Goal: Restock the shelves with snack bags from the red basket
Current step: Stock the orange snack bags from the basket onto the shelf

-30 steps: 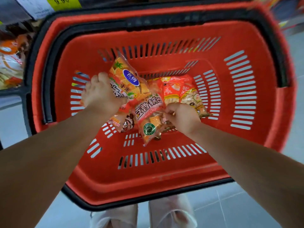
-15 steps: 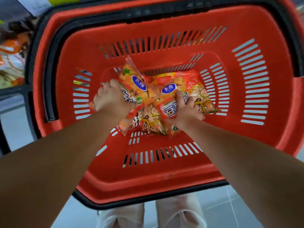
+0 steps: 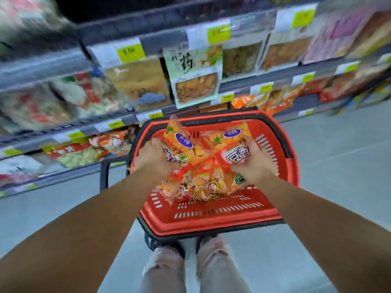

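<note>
Half a second ago both hands were low inside the red basket [image 3: 211,220] and pushed the snack bags [image 3: 201,172] together. Now the bundle is lifted to about the height of the rim, and the view has risen, so the shelves [image 3: 69,127] with yellow price labels [image 3: 131,52] appear behind the basket. I judge that the gathering step is finished and that the carrying to a shelf begins. The left hand [image 3: 155,159] has its grip closed on the left side of the bundle, and the right hand [image 3: 256,166] has its grip closed on the right side, with the fingers curled around the packets. The bags are between the two hands, above the basket, and not yet on any shelf. They are several small orange and red packets with blue oval marks, white letters and cartoon figures; they look light, glossy and slippery, and the lower ones hang loose. Whether more bags remain on the basket bottom I cannot tell, because the bundle hides it. The basket stands on the grey floor [image 3: 338,166], near the lowest shelf.
</note>
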`<move>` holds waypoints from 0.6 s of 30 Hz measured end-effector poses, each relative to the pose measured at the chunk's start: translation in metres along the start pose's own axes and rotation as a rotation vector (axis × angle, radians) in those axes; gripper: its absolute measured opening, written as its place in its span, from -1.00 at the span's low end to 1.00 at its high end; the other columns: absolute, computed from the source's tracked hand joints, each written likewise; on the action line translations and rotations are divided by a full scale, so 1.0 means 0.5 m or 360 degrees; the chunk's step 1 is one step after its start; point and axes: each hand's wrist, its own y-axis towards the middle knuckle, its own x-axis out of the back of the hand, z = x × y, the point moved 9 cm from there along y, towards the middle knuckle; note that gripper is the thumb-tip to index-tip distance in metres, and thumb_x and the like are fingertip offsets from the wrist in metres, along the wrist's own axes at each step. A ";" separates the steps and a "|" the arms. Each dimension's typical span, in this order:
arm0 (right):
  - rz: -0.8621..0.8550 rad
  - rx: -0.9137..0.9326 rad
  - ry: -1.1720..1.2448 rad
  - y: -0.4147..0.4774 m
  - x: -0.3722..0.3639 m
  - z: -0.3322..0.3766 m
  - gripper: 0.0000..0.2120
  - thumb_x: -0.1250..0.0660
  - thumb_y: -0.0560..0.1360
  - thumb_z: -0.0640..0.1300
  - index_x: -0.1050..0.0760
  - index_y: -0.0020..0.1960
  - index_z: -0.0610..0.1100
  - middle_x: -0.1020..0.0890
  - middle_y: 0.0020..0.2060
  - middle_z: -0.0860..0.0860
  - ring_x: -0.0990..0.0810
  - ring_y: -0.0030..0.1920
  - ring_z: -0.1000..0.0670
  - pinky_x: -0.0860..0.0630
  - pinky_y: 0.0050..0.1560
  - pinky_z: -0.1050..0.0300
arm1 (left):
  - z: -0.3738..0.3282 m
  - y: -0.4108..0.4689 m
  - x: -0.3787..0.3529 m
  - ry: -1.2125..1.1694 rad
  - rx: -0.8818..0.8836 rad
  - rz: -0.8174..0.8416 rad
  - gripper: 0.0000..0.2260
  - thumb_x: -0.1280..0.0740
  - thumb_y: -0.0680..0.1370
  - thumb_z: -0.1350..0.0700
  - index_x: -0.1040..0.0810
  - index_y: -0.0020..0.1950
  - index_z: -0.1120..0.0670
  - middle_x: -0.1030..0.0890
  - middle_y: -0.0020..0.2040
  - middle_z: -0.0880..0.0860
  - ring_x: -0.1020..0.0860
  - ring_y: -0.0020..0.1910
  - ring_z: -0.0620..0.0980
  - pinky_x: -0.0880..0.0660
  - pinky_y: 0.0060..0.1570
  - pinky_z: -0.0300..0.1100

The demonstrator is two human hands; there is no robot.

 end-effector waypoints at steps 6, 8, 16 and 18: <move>-0.0367 0.0265 0.0317 -0.141 0.200 0.184 -0.08 -0.47 0.19 0.14 -0.12 0.45 0.17 -0.48 0.16 -0.11 -0.49 0.16 -0.18 -0.48 0.08 -0.03 | 0.039 -0.120 0.303 -0.0367 -0.0120 -0.0370 -0.35 -0.59 0.23 -0.15 -0.38 0.11 0.14 -0.53 0.06 0.15 -0.50 0.10 0.18 -0.46 -0.03 0.00; -0.0462 0.0362 0.0357 -0.189 0.243 0.259 -0.09 -0.46 0.20 0.15 -0.14 0.45 0.13 -0.52 0.17 -0.11 -0.49 0.18 -0.19 -0.49 0.10 -0.07 | 0.070 -0.157 0.406 -0.0484 -0.0181 -0.0519 -0.35 -0.59 0.23 -0.14 -0.41 0.13 0.15 -0.55 0.05 0.14 -0.51 0.08 0.18 -0.44 -0.08 -0.05; -0.0774 0.0735 0.0447 -0.458 0.317 0.553 -0.12 -0.47 0.26 0.18 -0.12 0.47 0.11 -0.44 0.25 -0.07 -0.42 0.26 -0.14 -0.46 0.11 -0.11 | 0.278 -0.379 0.746 -0.0701 -0.0468 -0.1008 -0.42 -0.61 0.23 -0.08 -0.46 0.10 0.09 -0.57 0.03 0.07 -0.53 0.03 0.07 -0.49 -0.06 -0.01; -0.0872 0.0850 0.0465 -0.536 0.334 0.628 -0.12 -0.45 0.27 0.20 -0.12 0.48 0.11 -0.44 0.27 -0.04 -0.42 0.25 -0.12 -0.47 0.06 -0.07 | 0.338 -0.435 0.819 -0.0696 -0.0493 -0.1091 -0.46 -0.62 0.23 -0.07 -0.44 0.05 0.06 -0.57 -0.01 0.04 -0.53 -0.02 0.05 -0.45 -0.14 -0.07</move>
